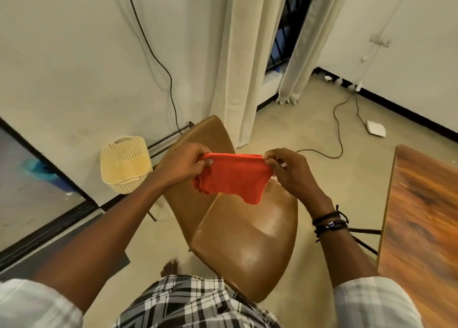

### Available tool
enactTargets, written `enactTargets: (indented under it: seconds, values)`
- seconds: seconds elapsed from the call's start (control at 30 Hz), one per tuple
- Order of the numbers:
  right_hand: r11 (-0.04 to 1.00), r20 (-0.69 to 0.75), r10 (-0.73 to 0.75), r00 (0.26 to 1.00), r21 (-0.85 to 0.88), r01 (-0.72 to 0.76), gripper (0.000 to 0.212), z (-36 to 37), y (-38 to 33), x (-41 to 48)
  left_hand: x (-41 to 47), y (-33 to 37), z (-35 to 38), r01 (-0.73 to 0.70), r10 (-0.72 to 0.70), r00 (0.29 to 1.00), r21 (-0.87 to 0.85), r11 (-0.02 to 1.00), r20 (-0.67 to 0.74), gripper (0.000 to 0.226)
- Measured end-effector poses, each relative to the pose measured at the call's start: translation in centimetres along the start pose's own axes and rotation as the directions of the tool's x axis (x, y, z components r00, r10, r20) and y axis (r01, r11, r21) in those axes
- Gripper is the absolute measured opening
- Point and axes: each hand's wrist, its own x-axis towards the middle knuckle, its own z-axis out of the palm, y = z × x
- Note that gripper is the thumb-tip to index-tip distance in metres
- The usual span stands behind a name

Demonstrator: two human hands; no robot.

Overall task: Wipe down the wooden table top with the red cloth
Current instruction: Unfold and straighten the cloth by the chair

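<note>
Checked shorts [198,300] and pale sleeves fill the bottom of the head view, and from them both forearms reach out over a brown chair [244,238]. Up there the left hand [184,165] and the right hand [288,170] each pinch a top corner of the red cloth [233,176], fingers closed on the fabric, so it hangs stretched between them in the air above the chair, well apart from the wooden tabletop [421,218] off to the right. No wiping has started, I'd say. What might go wrong: a pinch grip on thin corners could slip and drop the cloth onto the chair or the floor, and wiping with it bunched would likely leave streaks. The chair stands between the person and the tabletop, so turning that way risks a bumped leg. A black cable [338,134] trails across the floor beyond, a trip hazard. A cream basket [125,164] sits by the wall, clear of things.
</note>
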Motion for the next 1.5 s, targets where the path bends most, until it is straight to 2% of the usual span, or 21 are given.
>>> enactTargets:
  seconds: [0.1, 0.2, 0.3, 0.5, 0.6, 0.7, 0.77, 0.83, 0.87, 0.93, 1.0, 1.03, 1.1, 1.17, 1.27, 1.5]
  values:
    - [0.999, 0.074, -0.041, 0.996, -0.005, 0.041, 0.021, 1.8, -2.2, 2.7, 0.0, -2.3, -2.1, 0.05, -0.049, 0.997, 0.015, 0.999, -0.063, 0.007]
    - [0.994, 0.072, -0.106, 0.992, 0.039, 0.103, 0.029, 4.4, -5.0, 5.8, 0.4, -6.0, -5.0, 0.083, -0.086, 0.988, -0.028, 0.996, -0.125, 0.008]
    - [0.987, 0.065, -0.135, 0.989, 0.092, 0.129, 0.025, 7.9, -7.6, 9.2, 0.8, -10.2, -8.4, 0.095, -0.102, 0.977, -0.045, 0.994, -0.186, 0.019]
    - [0.973, 0.084, -0.107, 0.991, 0.215, 0.087, 0.025, 17.5, -12.3, 17.6, 2.4, -20.9, -15.7, 0.131, -0.147, 0.952, -0.077, 0.988, -0.269, 0.023]
    - [0.966, 0.091, -0.132, 0.987, 0.235, 0.107, 0.022, 22.5, -14.2, 21.4, 3.2, -26.3, -18.4, 0.165, -0.176, 0.935, -0.06, 0.984, -0.31, 0.023]
    - [0.97, 0.041, -0.147, 0.988, 0.202, 0.136, 0.017, 27.7, -14.9, 24.2, 4.0, -31.4, -19.6, 0.204, -0.207, 0.924, -0.045, 0.978, -0.323, 0.021]
    - [0.985, 0.055, -0.135, 0.989, 0.116, 0.128, 0.02, 31.2, -14.5, 25.4, 4.2, -34.7, -18.9, 0.227, -0.209, 0.926, 0.021, 0.974, -0.314, 0.02]
    - [0.999, 0.18, -0.035, 0.983, 0.013, 0.033, 0.031, 35.3, -13.7, 26.5, 4.4, -38.6, -17.4, 0.296, -0.279, 0.933, 0.044, 0.954, -0.226, 0.018]
    - [0.999, 0.266, 0.03, 0.964, -0.051, -0.017, 0.033, 37.2, -13.1, 26.7, 4.3, -40.4, -16.2, 0.339, -0.328, 0.934, 0.061, 0.939, -0.138, 0.017]
    - [0.979, 0.429, 0.139, 0.893, -0.194, -0.059, 0.022, 40.9, -11.7, 26.9, 4.4, -43.7, -13.7, 0.397, -0.402, 0.915, 0.098, 0.912, 0.036, 0.02]
    - [0.951, 0.534, 0.245, 0.809, -0.294, -0.094, 0.018, 44.7, -9.9, 27.3, 4.6, -46.7, -11.2, 0.444, -0.444, 0.888, 0.033, 0.896, 0.116, 0.033]
    - [0.943, 0.552, 0.284, 0.784, -0.308, -0.124, 0.019, 46.3, -9.1, 27.7, 4.7, -48.1, -10.0, 0.466, -0.462, 0.879, -0.005, 0.885, 0.119, 0.035]
    - [0.936, 0.557, 0.324, 0.765, -0.305, -0.175, 0.019, 48.8, -7.8, 28.6, 5.2, -50.2, -8.2, 0.503, -0.497, 0.863, -0.065, 0.862, 0.09, 0.025]
    - [0.93, 0.524, 0.345, 0.779, -0.3, -0.211, 0.018, 51.0, -6.5, 30.0, 6.3, -52.4, -6.8, 0.517, -0.517, 0.855, -0.129, 0.846, 0.035, 0.019]
    - [0.92, 0.458, 0.379, 0.804, -0.282, -0.274, 0.019, 53.3, -4.7, 31.6, 7.9, -54.8, -5.6, 0.514, -0.522, 0.853, -0.18, 0.839, 0.003, 0.022]
    - [0.937, 0.367, 0.344, 0.864, -0.189, -0.293, 0.015, 55.7, -3.5, 32.8, 9.0, -57.0, -3.7, 0.473, -0.501, 0.853, -0.189, 0.861, -0.148, 0.018]
